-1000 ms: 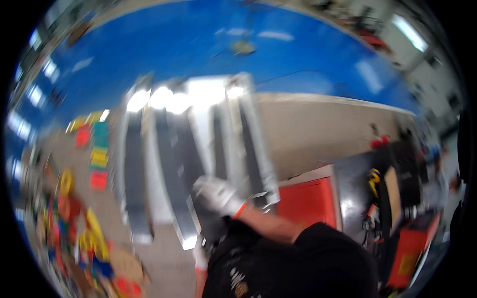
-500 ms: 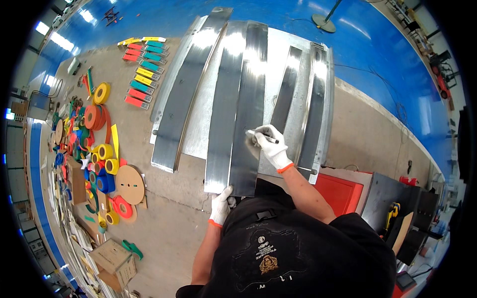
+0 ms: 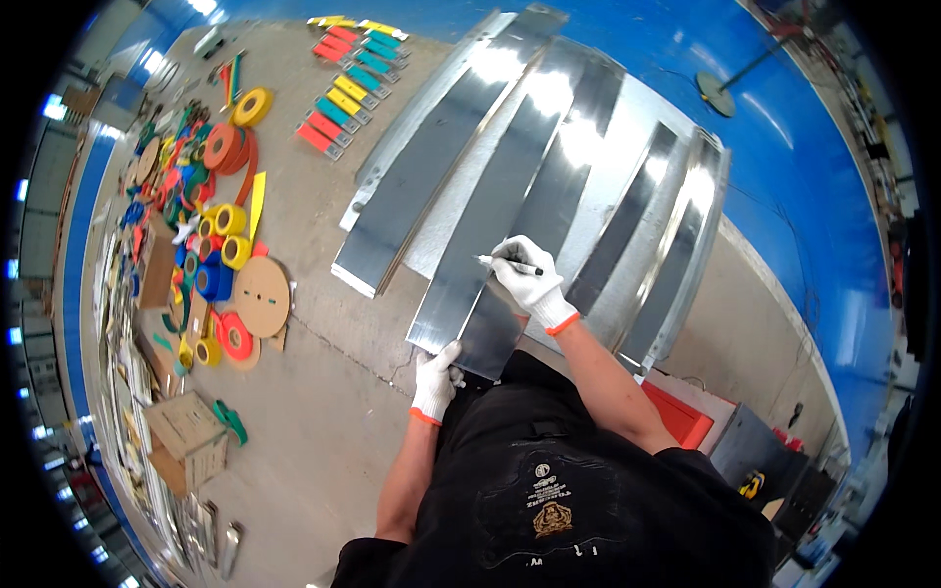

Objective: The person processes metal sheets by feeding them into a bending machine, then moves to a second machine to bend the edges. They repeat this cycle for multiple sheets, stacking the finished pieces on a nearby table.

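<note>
My right hand, in a white glove with an orange cuff, grips a white marker with a black end. Its tip points left over a long dark metal bar. A second dark metal bar lies alongside it on the right, partly under my right hand. At the near end of this pair, my left hand, gloved alike, closes on the metal bars' edge with the thumb on top. Its other fingers are partly hidden.
More metal bars lie on the grey metal bench: a wide bar at left, a narrow bar at right. Tape rolls, coloured strips and a cardboard box are on the floor at left. A red surface is at lower right.
My view has turned, so the bench appears tilted to the right. The marker tip has shifted from over the right bar of the pair to the left bar. My left hand stays at the near end.
</note>
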Motion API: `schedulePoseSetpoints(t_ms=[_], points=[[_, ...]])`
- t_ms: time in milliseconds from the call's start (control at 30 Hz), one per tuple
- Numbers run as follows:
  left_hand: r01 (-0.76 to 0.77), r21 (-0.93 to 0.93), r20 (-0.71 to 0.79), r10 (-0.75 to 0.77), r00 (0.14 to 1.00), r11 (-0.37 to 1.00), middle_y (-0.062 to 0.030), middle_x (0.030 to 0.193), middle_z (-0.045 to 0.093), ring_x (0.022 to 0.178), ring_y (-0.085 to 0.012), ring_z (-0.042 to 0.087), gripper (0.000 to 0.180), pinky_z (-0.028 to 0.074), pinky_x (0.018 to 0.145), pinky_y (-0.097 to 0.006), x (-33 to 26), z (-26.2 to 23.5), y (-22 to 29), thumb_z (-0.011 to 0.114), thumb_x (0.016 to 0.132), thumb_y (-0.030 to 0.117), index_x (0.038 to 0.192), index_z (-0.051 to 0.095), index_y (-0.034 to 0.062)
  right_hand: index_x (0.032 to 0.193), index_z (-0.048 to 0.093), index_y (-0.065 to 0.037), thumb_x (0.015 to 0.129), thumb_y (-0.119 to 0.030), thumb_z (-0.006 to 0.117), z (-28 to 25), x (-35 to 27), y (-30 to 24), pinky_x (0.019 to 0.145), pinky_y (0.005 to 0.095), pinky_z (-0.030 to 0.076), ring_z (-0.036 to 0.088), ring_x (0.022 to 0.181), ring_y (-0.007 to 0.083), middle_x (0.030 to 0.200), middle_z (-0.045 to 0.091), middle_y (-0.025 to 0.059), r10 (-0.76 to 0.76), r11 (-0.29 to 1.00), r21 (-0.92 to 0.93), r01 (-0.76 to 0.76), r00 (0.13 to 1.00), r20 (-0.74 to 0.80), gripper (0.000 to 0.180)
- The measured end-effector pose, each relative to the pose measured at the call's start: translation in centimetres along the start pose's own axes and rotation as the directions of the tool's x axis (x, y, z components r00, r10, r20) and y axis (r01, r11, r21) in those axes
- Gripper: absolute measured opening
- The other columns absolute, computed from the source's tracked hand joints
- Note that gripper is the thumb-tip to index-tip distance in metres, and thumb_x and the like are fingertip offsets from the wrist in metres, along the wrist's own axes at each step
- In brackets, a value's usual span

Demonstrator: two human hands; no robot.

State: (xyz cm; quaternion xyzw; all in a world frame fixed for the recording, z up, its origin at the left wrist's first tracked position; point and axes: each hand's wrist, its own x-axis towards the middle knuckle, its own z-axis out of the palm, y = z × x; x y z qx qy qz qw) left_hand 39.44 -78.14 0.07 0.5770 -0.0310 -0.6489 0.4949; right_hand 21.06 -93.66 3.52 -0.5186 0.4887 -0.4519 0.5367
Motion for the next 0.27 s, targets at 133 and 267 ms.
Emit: schedulePoseSetpoints(t_ms=[133, 267], points=[[0.020, 0.060, -0.018, -0.019, 1.000, 0.998, -0.0034, 0.067, 0.058, 0.040, -0.0104, 0.045, 0.028, 0.038, 0.037, -0.028, 0.1, -0.5, 0.6, 0.080, 0.087, 0.018, 0.099, 0.061, 0.0011, 0.098, 0.066, 0.001, 0.092, -0.003, 0.068, 1.6, 0.9, -0.4, 0.066, 0.0248, 0.052, 0.061, 0.074, 0.0058, 0.081, 0.069, 0.0028, -0.008, 0.996, -0.092, 0.007, 1.000, -0.008, 0.007], [0.034, 0.052, -0.032, -0.033, 0.999, 0.998, -0.0025, 0.066, 0.057, 0.040, -0.0110, 0.045, 0.032, 0.038, 0.037, -0.028, 0.3, -1.0, 0.5, 0.081, 0.087, 0.022, 0.100, 0.062, 0.0006, 0.101, 0.068, 0.000, 0.093, -0.005, 0.069, 2.4, 1.3, -0.8, 0.069, 0.0247, 0.053, 0.063, 0.076, 0.0067, 0.083, 0.071, 0.0048, 0.016, 0.993, -0.115, -0.012, 0.999, 0.039, 0.010]])
